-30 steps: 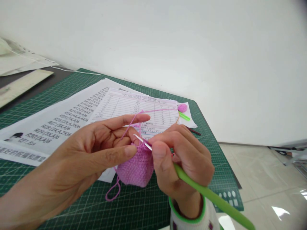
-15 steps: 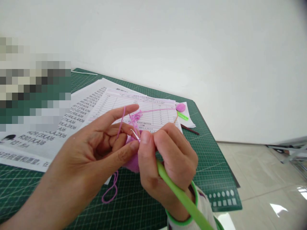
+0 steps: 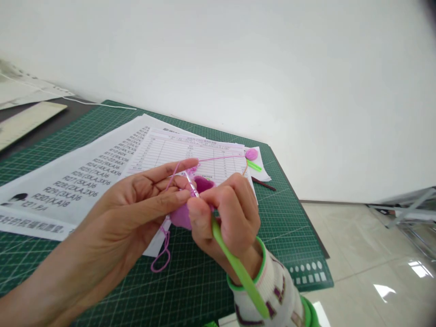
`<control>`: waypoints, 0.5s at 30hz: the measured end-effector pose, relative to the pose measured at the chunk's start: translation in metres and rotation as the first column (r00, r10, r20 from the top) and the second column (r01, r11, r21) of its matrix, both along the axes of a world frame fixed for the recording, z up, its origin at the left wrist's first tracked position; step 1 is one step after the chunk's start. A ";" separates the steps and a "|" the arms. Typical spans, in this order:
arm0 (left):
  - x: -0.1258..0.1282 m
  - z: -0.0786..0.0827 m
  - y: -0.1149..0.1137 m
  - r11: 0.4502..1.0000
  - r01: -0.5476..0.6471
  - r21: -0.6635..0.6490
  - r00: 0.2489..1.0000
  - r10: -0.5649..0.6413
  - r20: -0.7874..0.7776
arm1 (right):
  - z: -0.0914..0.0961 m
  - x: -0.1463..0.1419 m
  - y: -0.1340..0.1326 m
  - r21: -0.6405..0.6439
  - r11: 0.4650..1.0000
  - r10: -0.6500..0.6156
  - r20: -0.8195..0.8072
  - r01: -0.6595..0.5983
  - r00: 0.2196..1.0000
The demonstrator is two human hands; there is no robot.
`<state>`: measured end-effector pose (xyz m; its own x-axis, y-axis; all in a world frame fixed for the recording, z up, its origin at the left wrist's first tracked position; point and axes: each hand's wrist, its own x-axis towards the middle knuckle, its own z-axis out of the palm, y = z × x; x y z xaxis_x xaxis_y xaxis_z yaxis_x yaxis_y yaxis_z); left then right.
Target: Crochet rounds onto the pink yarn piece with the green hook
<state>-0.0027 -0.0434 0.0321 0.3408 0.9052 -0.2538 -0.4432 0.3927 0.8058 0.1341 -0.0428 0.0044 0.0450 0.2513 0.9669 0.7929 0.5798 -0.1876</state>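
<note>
The pink crochet piece [image 3: 180, 217] is held above the tabletop's green cutting mat [image 3: 116, 295], between the two hands. Its edge is pinched between thumb and fingers of the left hand [image 3: 124, 206], whose index finger is stretched out with the pink yarn [image 3: 221, 158] carried over it. The green-handled crochet hook [image 3: 240, 265] is gripped by the closed right hand [image 3: 226, 218], thumb and fingers set near the metal shaft. Whether a loop is fully caught by the tip cannot be told.

For a clean stitch, the edge is best pinched close to the hook, and the yarn tensioned evenly by the raised finger. The tip should be turned slightly downward as the loop is drawn through, so that no strand is split or snagged.

On the larger printed sheet [image 3: 57, 193], row codes can be read, among them "R25(7XA)6", "R27(5XA)6", "R29(3XA)6" and "R30(XA)8", with Chinese characters printed below. The ruled form [image 3: 170, 147] is lettered too small to be read. No brand can be made out.
</note>
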 end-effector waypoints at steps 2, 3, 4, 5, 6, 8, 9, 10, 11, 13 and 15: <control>-0.005 -0.003 0.003 0.999 0.046 -0.012 0.999 -0.046 0.014 | 0.002 0.003 -0.003 0.008 0.999 0.038 0.013 -0.039 0.999; -0.006 -0.005 0.004 0.998 0.061 -0.011 0.998 -0.061 0.001 | 0.003 0.005 -0.005 0.005 0.999 0.052 0.012 -0.052 0.999; -0.007 -0.006 0.004 0.997 0.076 -0.009 0.997 -0.076 -0.014 | 0.005 0.006 -0.008 -0.009 0.998 0.065 0.007 -0.065 0.998; -0.007 -0.007 0.004 0.996 0.091 -0.009 0.996 -0.091 -0.025 | 0.006 0.008 -0.011 -0.030 0.996 0.080 0.004 -0.079 0.997; -0.007 -0.008 0.004 0.995 0.100 -0.011 0.995 -0.100 -0.028 | 0.008 0.010 -0.015 -0.062 0.993 0.098 0.001 -0.098 0.995; -0.007 -0.007 0.003 0.993 0.120 -0.010 0.993 -0.120 -0.016 | 0.013 0.014 -0.021 -0.123 0.982 0.141 -0.007 -0.141 0.990; -0.006 -0.006 0.002 0.992 0.127 -0.007 0.992 -0.127 -0.011 | 0.014 0.016 -0.024 -0.142 0.977 0.156 -0.024 -0.158 0.987; -0.006 -0.005 0.002 0.991 0.132 -0.004 0.991 -0.133 -0.008 | 0.016 0.018 -0.027 -0.152 0.973 0.168 -0.044 -0.173 0.985; -0.006 -0.005 0.001 0.990 0.140 -0.008 0.990 -0.140 -0.006 | 0.017 0.019 -0.028 -0.155 0.971 0.176 -0.067 -0.185 0.982; -0.006 -0.005 0.001 0.988 0.154 -0.012 0.988 -0.154 0.006 | 0.017 0.020 -0.029 -0.158 0.967 0.182 -0.109 -0.197 0.977; -0.007 -0.007 0.002 0.987 0.161 -0.009 0.986 -0.160 0.033 | 0.017 0.020 -0.029 -0.168 0.965 0.181 -0.133 -0.203 0.974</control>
<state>-0.0101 -0.0418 0.0249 0.4896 0.8351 -0.2507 -0.3989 0.4702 0.7873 0.1537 -0.0713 0.0216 0.0874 0.4349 0.8962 0.6368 0.6675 -0.3860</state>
